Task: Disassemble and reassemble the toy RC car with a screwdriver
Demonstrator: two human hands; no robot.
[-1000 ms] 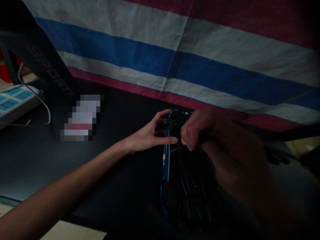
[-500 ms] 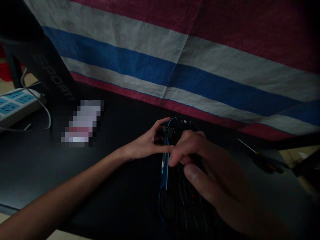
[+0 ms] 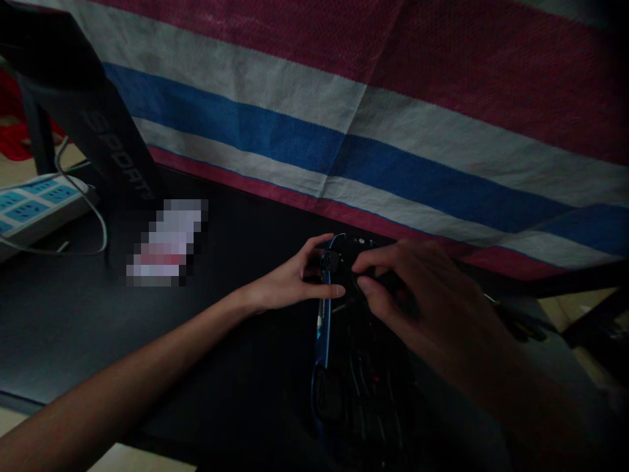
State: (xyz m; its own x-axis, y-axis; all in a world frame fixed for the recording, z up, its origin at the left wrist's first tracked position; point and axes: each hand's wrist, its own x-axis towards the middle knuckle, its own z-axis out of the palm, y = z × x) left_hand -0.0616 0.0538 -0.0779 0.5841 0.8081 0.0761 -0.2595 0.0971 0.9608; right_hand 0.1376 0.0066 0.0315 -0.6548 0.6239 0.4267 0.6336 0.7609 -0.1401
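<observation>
A toy car (image 3: 322, 354) with a blue body lies with its dark underside facing up. My left hand (image 3: 287, 283) grips the car's far left end near a wheel (image 3: 334, 262), thumb over the underside and fingers round the side. Over the same end is my right hand (image 3: 417, 295), its thumb and index finger brought close together in a pinch. Whatever lies between those fingertips is too small and dark to make out. Black parts and a small red spot show along the underside.
On the black surface (image 3: 216, 367) lie a blurred-out phone-like item (image 3: 170, 242) and a white power strip (image 3: 44, 210) with a cable. A dark screwdriver-like tool (image 3: 525, 324) is at the right. A striped sheet (image 3: 304, 137) hangs behind, beside a black "SPORT" post (image 3: 103, 131).
My right hand has shifted right and slightly up, uncovering more of the underside, and now partly hides the tool. My left hand keeps its grip on the car. The view has moved slightly.
</observation>
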